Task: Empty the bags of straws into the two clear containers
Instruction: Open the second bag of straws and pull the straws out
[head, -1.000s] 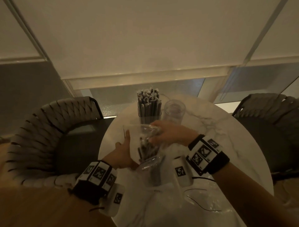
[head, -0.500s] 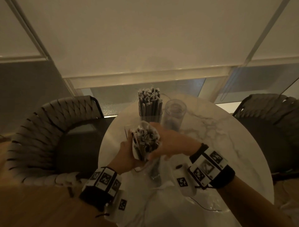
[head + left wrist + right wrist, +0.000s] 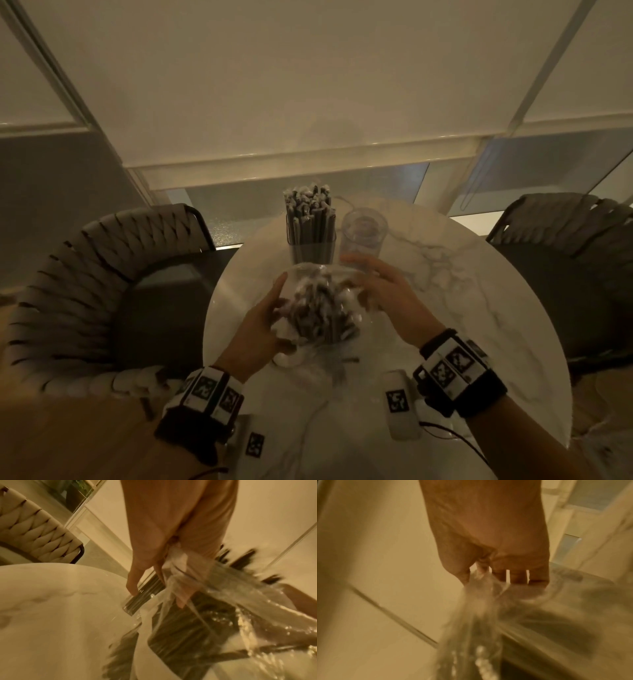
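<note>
Two clear containers are standing side by side at the far part of the round marble table (image 3: 479, 308): the left container (image 3: 310, 245) is packed with upright dark straws (image 3: 308, 212) rising above its rim, and the right container (image 3: 363, 236) is looking empty, though its glass is dim and hard to read. One clear plastic bag (image 3: 318, 308) of dark straws is being held up between the two hands, just in front of the containers, its mouth open toward the camera so the straw ends are showing; how many straws are in it cannot be counted. The left hand (image 3: 262, 323) is pinching the bag's left edge, thumb and fingers closing on the film, as the left wrist view is showing (image 3: 173, 555). The right hand (image 3: 383, 291) is pinching the bag's right edge between thumb and forefinger while its other fingers are stretching out straight; the right wrist view is heavily blurred, so little beyond that pinch is readable (image 3: 481, 566). Two woven chairs are flanking the table, one (image 3: 85, 291) on the left and one (image 3: 575, 240) on the right, partly cut off by the frame.
</note>
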A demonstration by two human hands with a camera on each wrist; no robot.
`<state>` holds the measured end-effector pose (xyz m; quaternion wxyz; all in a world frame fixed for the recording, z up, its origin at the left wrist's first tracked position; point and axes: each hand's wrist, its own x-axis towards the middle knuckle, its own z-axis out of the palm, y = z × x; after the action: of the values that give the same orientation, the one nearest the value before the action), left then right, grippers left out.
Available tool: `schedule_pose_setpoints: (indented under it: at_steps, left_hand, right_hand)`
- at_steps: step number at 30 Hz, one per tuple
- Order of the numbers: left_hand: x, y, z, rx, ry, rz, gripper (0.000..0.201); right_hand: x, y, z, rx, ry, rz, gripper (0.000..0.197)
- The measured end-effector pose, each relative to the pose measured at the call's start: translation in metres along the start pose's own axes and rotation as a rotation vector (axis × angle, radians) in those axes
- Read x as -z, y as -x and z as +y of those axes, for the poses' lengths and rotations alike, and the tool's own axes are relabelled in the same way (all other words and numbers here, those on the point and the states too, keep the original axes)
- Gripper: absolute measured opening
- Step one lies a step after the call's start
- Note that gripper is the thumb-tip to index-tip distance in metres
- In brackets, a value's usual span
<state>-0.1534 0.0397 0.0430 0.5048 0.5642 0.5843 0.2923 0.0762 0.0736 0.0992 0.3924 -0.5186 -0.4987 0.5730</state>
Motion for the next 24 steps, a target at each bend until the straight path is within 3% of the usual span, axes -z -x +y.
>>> schedule_pose_setpoints:
  at_steps: [3,6,7,9,10,12,16,21,24]
  left_hand:
    - [0.005,0.005,-0.017,-0.066,-0.101,0.014,0.091]
    - [0.002,0.012,-0.024,0.014,-0.156,-0.072,0.076]
    - [0.000,0.010,-0.027,0.046,-0.211,-0.107,0.081]
    - [-0.007,0.009,-0.023,0.053,-0.296,-0.150,0.115]
    - [-0.012,0.007,-0.023,0.049,-0.274,-0.149,0.128]
    - [-0.023,0.005,-0.020,0.113,-0.134,-0.095,0.135]
    - [-0.042,-0.001,-0.012,0.200,-0.042,0.043,0.133]
    - [-0.050,-0.001,-0.013,0.188,-0.105,0.126,0.144]
    - [-0.046,-0.004,-0.023,0.185,-0.161,0.056,0.127]
  right_hand:
    - [0.007,-0.008,0.018,-0.084,0.149,0.127,0.023]
    - [0.010,-0.008,0.041,-0.173,0.299,0.162,0.020]
    - [0.011,-0.008,0.045,-0.180,0.327,0.162,0.022]
    - [0.012,-0.006,0.044,-0.232,0.418,0.136,0.029]
    - [0.012,-0.003,0.038,-0.292,0.483,0.101,0.035]
    - [0.014,0.003,0.025,-0.422,0.581,-0.004,0.051]
    - [0.014,0.019,0.012,-0.533,0.377,-0.141,0.070]
    - [0.010,0.012,0.030,-0.323,0.146,-0.063,0.042]
    - [0.010,0.003,0.040,-0.339,-0.183,-0.044,0.038]
